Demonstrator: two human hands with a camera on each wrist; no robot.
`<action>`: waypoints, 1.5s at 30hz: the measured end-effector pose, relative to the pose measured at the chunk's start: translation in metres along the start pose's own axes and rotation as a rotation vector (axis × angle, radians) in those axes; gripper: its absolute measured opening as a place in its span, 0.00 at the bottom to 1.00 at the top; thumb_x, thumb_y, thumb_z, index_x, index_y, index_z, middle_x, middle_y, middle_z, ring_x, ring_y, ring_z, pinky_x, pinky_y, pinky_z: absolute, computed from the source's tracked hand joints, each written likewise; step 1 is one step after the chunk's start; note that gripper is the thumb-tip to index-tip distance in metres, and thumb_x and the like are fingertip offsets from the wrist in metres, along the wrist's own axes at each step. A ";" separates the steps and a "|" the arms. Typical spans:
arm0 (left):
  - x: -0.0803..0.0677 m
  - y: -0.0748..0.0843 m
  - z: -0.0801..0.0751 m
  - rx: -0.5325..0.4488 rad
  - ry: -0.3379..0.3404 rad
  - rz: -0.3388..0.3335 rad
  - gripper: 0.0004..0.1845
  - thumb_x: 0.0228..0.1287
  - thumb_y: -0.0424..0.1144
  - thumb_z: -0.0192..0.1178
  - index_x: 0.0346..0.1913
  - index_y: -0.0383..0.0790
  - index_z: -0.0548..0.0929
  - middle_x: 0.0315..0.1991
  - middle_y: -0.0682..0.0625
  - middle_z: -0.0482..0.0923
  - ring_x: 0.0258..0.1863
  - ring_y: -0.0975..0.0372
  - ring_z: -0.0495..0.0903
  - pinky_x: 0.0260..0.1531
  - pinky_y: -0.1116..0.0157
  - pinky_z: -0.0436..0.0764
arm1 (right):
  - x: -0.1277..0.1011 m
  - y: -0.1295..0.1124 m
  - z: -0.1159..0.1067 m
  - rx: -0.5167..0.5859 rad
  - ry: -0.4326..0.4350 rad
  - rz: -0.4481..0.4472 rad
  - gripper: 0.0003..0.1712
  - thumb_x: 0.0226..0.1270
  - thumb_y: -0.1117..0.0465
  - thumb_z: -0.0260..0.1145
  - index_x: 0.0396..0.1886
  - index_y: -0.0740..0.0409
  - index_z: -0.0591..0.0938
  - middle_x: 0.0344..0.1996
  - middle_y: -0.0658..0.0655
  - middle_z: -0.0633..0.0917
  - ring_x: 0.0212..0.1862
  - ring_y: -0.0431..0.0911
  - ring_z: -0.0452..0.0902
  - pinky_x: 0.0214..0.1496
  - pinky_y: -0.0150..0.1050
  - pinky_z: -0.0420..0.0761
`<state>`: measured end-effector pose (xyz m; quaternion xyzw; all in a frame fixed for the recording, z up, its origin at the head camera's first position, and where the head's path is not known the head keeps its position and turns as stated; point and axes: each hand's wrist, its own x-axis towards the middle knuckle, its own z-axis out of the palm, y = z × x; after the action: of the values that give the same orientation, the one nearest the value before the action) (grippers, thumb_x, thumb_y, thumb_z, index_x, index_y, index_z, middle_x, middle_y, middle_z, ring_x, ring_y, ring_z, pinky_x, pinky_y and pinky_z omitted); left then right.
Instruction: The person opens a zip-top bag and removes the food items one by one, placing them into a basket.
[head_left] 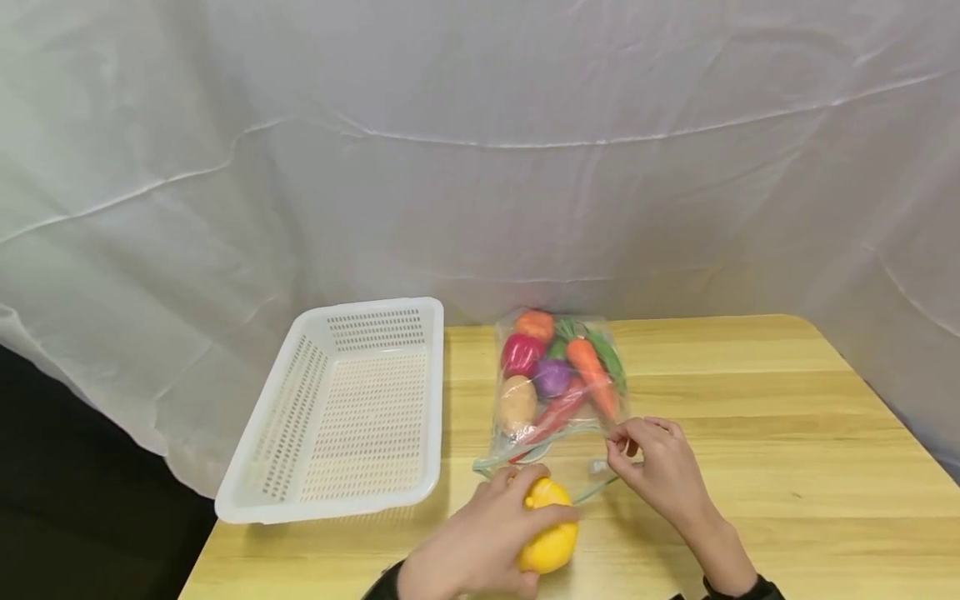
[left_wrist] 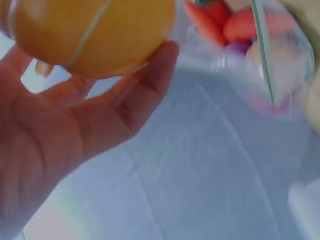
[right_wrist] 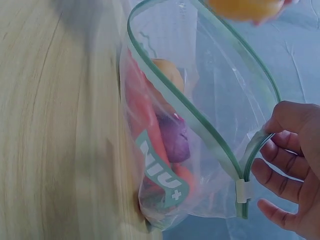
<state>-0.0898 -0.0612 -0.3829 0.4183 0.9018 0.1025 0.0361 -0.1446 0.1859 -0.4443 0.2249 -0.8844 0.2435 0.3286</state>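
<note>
My left hand [head_left: 491,533] grips a plump, glossy yellow lemon-like fruit [head_left: 551,533], held just in front of the bag's mouth. In the left wrist view its underside [left_wrist: 95,35] shows a pale seam, with fingers curled beneath. A clear zip bag [right_wrist: 215,90] lies on the table, its green-edged mouth spread apart. My right hand [head_left: 660,467] pinches the bag's rim between thumb and finger, close to the white slider [right_wrist: 244,191]. Inside the bag are a carrot [head_left: 587,360], a red chili [head_left: 558,408], a purple vegetable [head_left: 553,379], a potato-like piece [head_left: 517,404] and several others.
A white perforated plastic basket [head_left: 433,417] stands left of the bag, with nothing seen inside. Both rest on a wooden table [head_left: 750,400]. Pale cloth [head_left: 525,208] hangs behind the table's back edge.
</note>
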 end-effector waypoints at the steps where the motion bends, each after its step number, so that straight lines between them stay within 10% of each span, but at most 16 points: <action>1: -0.006 0.000 -0.003 -0.008 0.018 -0.010 0.41 0.42 0.48 0.71 0.63 0.68 0.67 0.64 0.48 0.62 0.58 0.52 0.68 0.44 0.57 0.79 | -0.001 0.000 0.000 -0.002 -0.004 0.001 0.11 0.39 0.71 0.68 0.21 0.53 0.78 0.16 0.43 0.78 0.21 0.34 0.70 0.41 0.47 0.75; 16: -0.058 -0.051 -0.032 -0.026 0.387 -0.328 0.37 0.31 0.42 0.71 0.55 0.60 0.75 0.60 0.41 0.66 0.53 0.47 0.70 0.45 0.51 0.76 | -0.004 0.001 -0.003 -0.009 -0.012 0.013 0.09 0.39 0.70 0.67 0.21 0.53 0.79 0.16 0.43 0.79 0.21 0.33 0.69 0.42 0.47 0.75; 25: -0.068 -0.083 -0.024 -0.062 0.326 -0.510 0.36 0.33 0.38 0.71 0.54 0.54 0.76 0.58 0.38 0.65 0.48 0.43 0.70 0.37 0.51 0.76 | -0.002 -0.001 -0.004 -0.004 -0.015 0.011 0.10 0.39 0.70 0.67 0.21 0.52 0.78 0.16 0.42 0.78 0.21 0.33 0.70 0.42 0.47 0.74; 45: -0.068 -0.110 -0.015 -0.100 0.269 -0.586 0.32 0.41 0.38 0.71 0.55 0.51 0.76 0.58 0.35 0.64 0.46 0.43 0.69 0.33 0.54 0.75 | 0.000 0.002 -0.001 -0.002 -0.017 0.021 0.09 0.40 0.69 0.67 0.21 0.52 0.78 0.16 0.42 0.78 0.21 0.34 0.70 0.42 0.48 0.74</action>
<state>-0.1306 -0.1842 -0.3936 0.1214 0.9744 0.1862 -0.0347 -0.1451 0.1875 -0.4442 0.2175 -0.8896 0.2442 0.3188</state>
